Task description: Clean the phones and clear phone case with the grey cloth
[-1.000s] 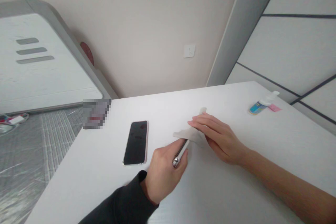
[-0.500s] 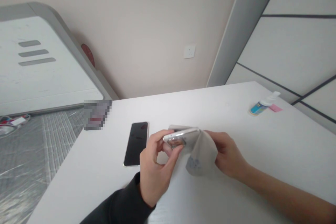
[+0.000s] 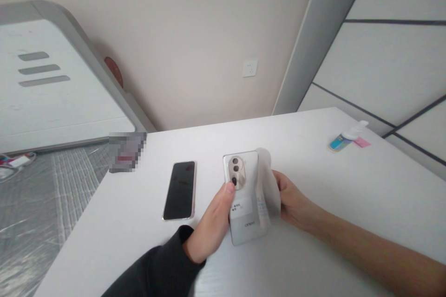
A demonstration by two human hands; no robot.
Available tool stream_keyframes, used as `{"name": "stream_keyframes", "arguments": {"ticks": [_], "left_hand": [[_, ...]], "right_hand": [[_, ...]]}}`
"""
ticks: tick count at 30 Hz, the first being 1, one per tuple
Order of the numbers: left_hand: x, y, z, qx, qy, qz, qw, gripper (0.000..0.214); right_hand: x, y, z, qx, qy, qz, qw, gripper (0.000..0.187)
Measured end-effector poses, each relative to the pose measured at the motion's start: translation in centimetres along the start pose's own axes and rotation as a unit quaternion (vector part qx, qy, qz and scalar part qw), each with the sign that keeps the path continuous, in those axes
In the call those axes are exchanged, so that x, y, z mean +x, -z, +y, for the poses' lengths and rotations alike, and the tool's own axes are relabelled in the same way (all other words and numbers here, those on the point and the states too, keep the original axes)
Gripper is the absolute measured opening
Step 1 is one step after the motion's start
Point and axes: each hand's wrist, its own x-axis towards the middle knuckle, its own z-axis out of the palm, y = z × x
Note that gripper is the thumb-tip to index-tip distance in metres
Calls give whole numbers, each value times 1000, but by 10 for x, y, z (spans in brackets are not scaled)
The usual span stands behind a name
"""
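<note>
My left hand [image 3: 211, 222], in a dark sleeve, grips a white smartphone [image 3: 245, 216] with its back facing up and its round camera module showing. The left thumb rests beside the camera module. My right hand [image 3: 291, 199] pinches a pale thin cloth [image 3: 268, 190], which lies against the phone's right edge and hides part of it. A second phone, a black-screened smartphone [image 3: 179, 190], lies flat on the table to the left of my hands, and neither hand touches it.
The white table [image 3: 306, 148] holds a small blue-and-white bottle [image 3: 343, 142] and a pink slip [image 3: 362, 142] at the far right. A pixelated patch [image 3: 127, 151] covers the far corner. Beyond the table's left edge lies a floor under plastic sheeting [image 3: 42, 213].
The white phone has turned from edge-on to its back facing up and moved toward me. The cloth has shifted from under the phone to its right edge.
</note>
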Motion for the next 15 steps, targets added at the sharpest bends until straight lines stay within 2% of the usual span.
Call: {"name": "stream_keyframes", "arguments": {"ticks": [6,8,12,15], "left_hand": [[1,-3,-11,-96,59,-122,986,75],[1,-5,-12,-108,63,-123,985,77],[0,-5,-14,-115,75,-81,987,64],[-2,-5,-18,-148,108,-71,980,60]], "right_hand": [[3,9,7,-11,48,78,996,29],[5,11,8,-8,53,89,995,29],[10,13,7,-4,62,83,995,29],[10,15,5,-32,66,51,996,26]]}}
